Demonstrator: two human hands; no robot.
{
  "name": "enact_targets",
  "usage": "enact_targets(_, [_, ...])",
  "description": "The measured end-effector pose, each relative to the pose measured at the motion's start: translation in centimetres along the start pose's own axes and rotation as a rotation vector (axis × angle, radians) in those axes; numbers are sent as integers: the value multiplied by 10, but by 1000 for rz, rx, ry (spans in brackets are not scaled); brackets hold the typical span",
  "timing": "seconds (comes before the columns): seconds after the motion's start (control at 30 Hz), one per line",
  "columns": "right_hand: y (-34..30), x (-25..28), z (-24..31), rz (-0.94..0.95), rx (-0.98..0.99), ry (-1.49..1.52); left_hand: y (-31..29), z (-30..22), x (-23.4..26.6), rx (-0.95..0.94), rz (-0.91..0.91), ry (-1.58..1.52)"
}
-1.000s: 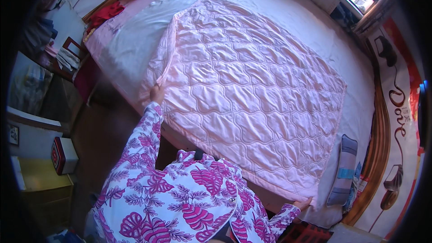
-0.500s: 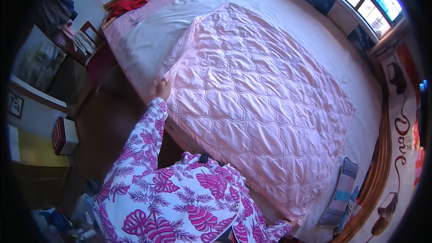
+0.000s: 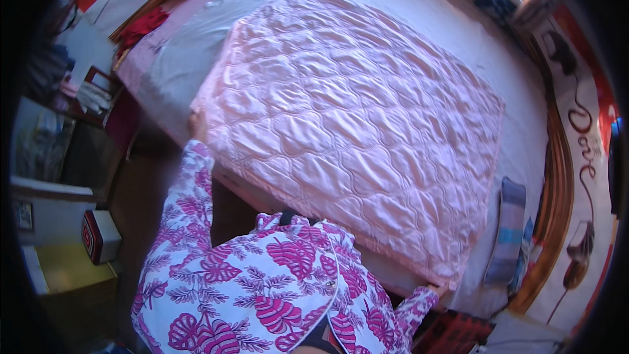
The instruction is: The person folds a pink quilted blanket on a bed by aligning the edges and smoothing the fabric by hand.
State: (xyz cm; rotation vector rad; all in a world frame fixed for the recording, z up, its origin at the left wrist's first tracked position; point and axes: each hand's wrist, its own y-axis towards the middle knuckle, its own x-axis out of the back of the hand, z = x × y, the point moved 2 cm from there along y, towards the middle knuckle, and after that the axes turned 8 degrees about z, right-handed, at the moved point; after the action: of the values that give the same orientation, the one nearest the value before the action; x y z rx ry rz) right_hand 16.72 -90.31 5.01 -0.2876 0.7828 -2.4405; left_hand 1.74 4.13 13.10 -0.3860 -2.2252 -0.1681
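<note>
A pink quilt (image 3: 341,131) with wavy stitching lies spread over a bed with a pale sheet (image 3: 177,65). My left hand (image 3: 198,124) is closed on the quilt's near left corner, at the bed's edge. Out to the right, my right hand (image 3: 440,290) grips the near right corner; only part of its fingers shows past the sleeve. Between the two hands the quilt's near edge runs along the side of the bed, and its surface is rippled.
A striped grey pillow (image 3: 508,233) lies on the bed's right side, beside the curved wooden headboard (image 3: 549,177). Red cloth (image 3: 142,28) lies at the far left. A white box with a red and black side (image 3: 101,236) stands at left.
My left hand has drawn its corner outward to the left, and the quilt is stretched flatter, its left side no longer folded over. My view has shifted and turned somewhat.
</note>
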Motion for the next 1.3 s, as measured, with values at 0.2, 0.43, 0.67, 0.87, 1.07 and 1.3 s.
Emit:
enact_targets(0.2, [15, 32, 13, 159, 494, -886, 56, -5, 51, 22, -127, 70])
enact_targets(0.43, [32, 50, 87, 107, 786, -880, 107, -42, 95, -113, -81, -66])
enact_targets(0.67, [29, 14, 100, 13, 582, -473, 187, -13, 234, -206, -295, -454])
enact_targets(0.87, [55, 29, 80, 36, 907, -840, 162, 21, 266, -236, -401, -423])
enact_targets(1.07, [26, 10, 78, -5, 934, -950, 140, 36, 245, -44, -337, -365])
enact_targets(1.3, [-48, -58, 107, 6, 939, -1085, 132, 0, 194, -172, -95, -471])
